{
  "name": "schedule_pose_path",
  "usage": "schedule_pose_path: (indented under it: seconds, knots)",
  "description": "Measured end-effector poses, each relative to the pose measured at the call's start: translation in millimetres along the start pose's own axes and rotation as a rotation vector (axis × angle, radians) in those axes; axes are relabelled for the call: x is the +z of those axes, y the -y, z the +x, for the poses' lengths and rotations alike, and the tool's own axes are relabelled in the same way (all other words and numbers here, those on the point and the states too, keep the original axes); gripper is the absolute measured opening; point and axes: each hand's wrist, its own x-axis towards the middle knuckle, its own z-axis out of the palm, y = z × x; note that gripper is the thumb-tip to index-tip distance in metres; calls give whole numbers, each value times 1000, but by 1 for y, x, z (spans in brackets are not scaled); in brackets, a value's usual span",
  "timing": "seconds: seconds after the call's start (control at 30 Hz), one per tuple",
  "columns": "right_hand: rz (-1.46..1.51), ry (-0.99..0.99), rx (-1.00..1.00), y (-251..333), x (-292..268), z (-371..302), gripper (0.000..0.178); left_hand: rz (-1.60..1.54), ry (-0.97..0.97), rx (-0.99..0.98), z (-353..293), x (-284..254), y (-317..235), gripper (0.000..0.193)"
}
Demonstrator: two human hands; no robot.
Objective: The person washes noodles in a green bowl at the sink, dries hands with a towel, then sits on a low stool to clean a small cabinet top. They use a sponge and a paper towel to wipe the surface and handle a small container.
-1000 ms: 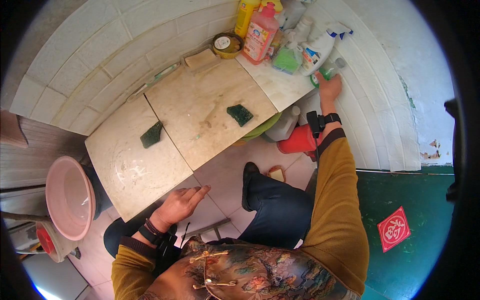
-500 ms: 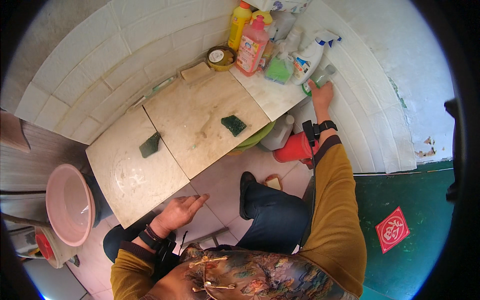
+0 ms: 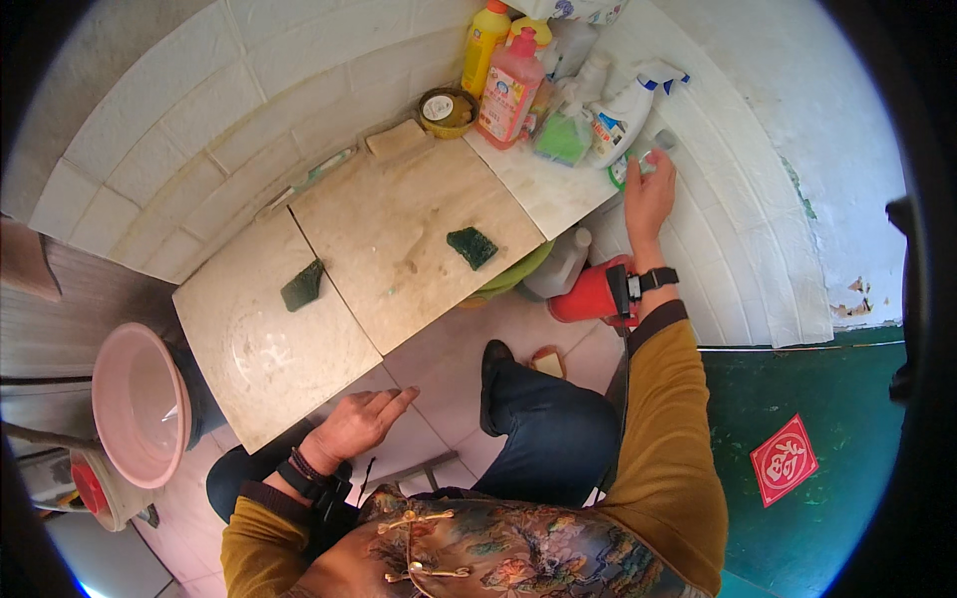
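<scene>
Green shows at the low end of the small clear bottle with a grey cap point(image 3: 665, 140), which is between one and two o'clock, at our right hand point(image 3: 650, 194). That hand is what has just changed. Half a second ago, more of the bottle showed past our fingers; now they bend in front of it and sit nearer the cap. So we think our touch has moved up the bottle. The fingers are narrow and curled close to it, but we cannot tell if they squeeze it or if it is off the table.

Our left hand point(image 3: 357, 424) has hardly moved. It is between seven and eight o'clock, low beside the pale tiled table point(image 3: 369, 224). Its fingers are straight and close together, and we see nothing in them.

At one o'clock, just left of the small bottle, stands a white spray bottle with a blue and white top point(image 3: 613, 130). At twelve is a pink soap bottle point(image 3: 506, 95). Two rough dark green pads stay put on the table, one near the middle point(image 3: 472, 247) and one at nine point(image 3: 302, 286). A round pink plastic basin point(image 3: 179, 453) is at eight.
</scene>
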Motion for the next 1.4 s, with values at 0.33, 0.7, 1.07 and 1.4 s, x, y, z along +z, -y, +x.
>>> schedule_pose_path:
  seconds: [0.33, 0.7, 1.07, 1.4]
  knots:
    - [-270, 125, -12, 33, 35, 73, 57, -10, 3, 16, 0, -6, -1, 61]
    - [-222, 48, 7, 27, 42, 72, 53, -11, -15, 38, -2, -6, 0, 61]
    - [-250, -82, -28, 14, 70, 75, 53, 0, -5, 23, -2, -6, 0, 58]
    - [108, 264, -157, 85, 13, -25, 18, -20, -79, 30, -2, -4, -3, 50]
